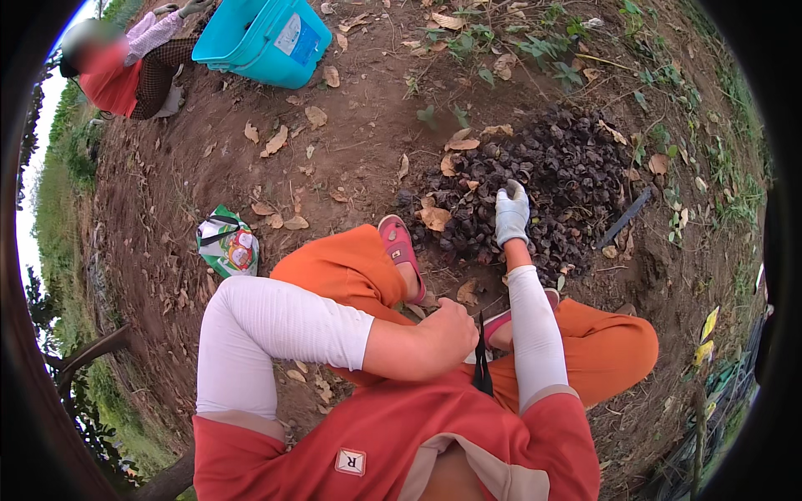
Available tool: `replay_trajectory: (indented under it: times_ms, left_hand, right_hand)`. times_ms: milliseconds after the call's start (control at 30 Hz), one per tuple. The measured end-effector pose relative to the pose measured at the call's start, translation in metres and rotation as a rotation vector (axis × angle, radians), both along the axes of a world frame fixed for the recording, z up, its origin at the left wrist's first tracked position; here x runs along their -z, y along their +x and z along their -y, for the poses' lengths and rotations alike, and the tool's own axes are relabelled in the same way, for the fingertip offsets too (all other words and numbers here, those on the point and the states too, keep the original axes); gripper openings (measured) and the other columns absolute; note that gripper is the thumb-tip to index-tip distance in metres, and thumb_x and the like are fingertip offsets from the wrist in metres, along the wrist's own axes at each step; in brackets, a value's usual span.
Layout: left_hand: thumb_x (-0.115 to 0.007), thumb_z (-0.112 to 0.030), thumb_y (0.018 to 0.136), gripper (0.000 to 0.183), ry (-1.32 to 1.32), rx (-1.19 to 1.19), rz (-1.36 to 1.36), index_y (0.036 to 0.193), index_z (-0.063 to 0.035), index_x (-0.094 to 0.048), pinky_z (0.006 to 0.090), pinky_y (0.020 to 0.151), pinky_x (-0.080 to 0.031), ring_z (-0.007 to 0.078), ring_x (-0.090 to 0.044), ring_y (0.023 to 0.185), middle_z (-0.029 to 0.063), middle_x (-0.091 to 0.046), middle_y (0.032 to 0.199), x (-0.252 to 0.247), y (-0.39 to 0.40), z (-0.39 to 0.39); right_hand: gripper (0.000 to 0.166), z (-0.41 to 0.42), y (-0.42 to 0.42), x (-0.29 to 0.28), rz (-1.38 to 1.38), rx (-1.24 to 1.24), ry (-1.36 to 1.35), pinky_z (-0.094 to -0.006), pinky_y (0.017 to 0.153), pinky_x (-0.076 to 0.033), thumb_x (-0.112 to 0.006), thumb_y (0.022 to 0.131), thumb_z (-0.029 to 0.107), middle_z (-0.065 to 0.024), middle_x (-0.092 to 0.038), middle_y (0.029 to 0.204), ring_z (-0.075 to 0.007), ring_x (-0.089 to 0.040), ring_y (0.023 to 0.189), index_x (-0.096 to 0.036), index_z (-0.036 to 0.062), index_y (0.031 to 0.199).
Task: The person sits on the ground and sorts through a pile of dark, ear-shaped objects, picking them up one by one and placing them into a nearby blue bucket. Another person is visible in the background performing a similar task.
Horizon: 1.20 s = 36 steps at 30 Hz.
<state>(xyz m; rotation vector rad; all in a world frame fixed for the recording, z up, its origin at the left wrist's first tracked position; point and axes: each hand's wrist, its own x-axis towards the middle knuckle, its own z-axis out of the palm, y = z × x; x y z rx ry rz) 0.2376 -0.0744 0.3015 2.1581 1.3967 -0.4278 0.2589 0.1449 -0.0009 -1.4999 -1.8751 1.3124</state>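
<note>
My right hand [513, 211], in a pale work glove, reaches over a heap of dark, dried husks or fruits [564, 169]; its fingers are bent, and whether anything is between them is not clear. Bare and curled, my left hand [454, 329] is near my lap, close to a black strap [481, 363]. What it may hold is hidden. A long flat dark blade or bar [624, 216] lies at the right edge of the heap.
A turquoise plastic bucket [269, 44] stands at the upper left, with a co-worker [119, 69] seated beyond it. A green and white printed bag [228, 243] lies left of my knee. Dry leaves litter the soil; low weeds [545, 50] grow above the heap.
</note>
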Motion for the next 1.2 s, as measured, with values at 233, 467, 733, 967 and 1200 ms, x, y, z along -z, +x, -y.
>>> replay_trajectory:
  times_ms: [233, 467, 733, 967, 1200]
  left_hand:
    - [-0.059, -0.022, 0.089, 0.042, 0.061, 0.039, 0.004, 0.125, 0.0003, -0.06, 0.0382, 0.075, -0.046, 0.0271, -0.063, 0.095, 0.011, -0.067, 0.103, -0.003, -0.005, 0.0]
    - [-0.058, -0.022, 0.09, 0.044, 0.088, 0.031, -0.015, 0.127, 0.0001, -0.059, 0.04, 0.078, -0.046, 0.0282, -0.062, 0.099, 0.0114, -0.067, 0.106, -0.01, -0.003, 0.003]
    - [-0.057, -0.023, 0.091, 0.042, 0.09, -0.002, -0.033, 0.126, 0.0, -0.059, 0.0434, 0.083, -0.046, 0.0315, -0.062, 0.103, 0.0133, -0.067, 0.108, -0.012, -0.002, 0.005]
    - [-0.057, -0.024, 0.091, 0.04, 0.146, 0.024, -0.016, 0.123, -0.0007, -0.061, 0.0392, 0.077, -0.044, 0.0283, -0.062, 0.097, 0.0111, -0.067, 0.102, -0.012, -0.004, 0.008]
    - [-0.057, -0.024, 0.09, 0.039, 0.129, 0.034, -0.002, 0.121, -0.0004, -0.062, 0.0367, 0.071, -0.042, 0.0242, -0.061, 0.09, 0.0082, -0.066, 0.095, -0.007, -0.005, 0.011]
  right_hand:
    - [0.066, -0.005, -0.038, -0.019, 0.372, -0.217, 0.381, -0.0469, 0.108, -0.042, -0.08, 0.08, 0.03, -0.0178, -0.049, 0.144, -0.0385, -0.046, 0.131, -0.055, 0.0145, 0.139]
    - [0.068, -0.042, -0.082, -0.024, 0.629, -0.471, 0.531, -0.0505, 0.111, -0.034, -0.078, 0.08, 0.036, -0.0096, -0.047, 0.149, -0.0343, -0.041, 0.138, -0.053, 0.0222, 0.142]
    - [0.05, -0.053, -0.096, -0.037, 0.771, -0.698, 0.368, -0.0481, 0.102, -0.044, -0.067, 0.091, 0.04, -0.0081, -0.056, 0.137, -0.0309, -0.051, 0.128, -0.058, 0.0238, 0.137]
    - [0.031, -0.03, -0.057, -0.009, 0.465, -0.621, 0.586, -0.0466, 0.09, -0.049, -0.073, 0.083, 0.028, -0.0085, -0.064, 0.115, -0.0312, -0.06, 0.108, -0.069, 0.0184, 0.112]
    - [0.073, -0.009, -0.062, -0.028, 0.506, -0.597, 0.509, -0.0452, 0.099, -0.045, -0.076, 0.078, 0.057, -0.0123, -0.055, 0.139, -0.0329, -0.055, 0.122, -0.059, 0.0154, 0.135]
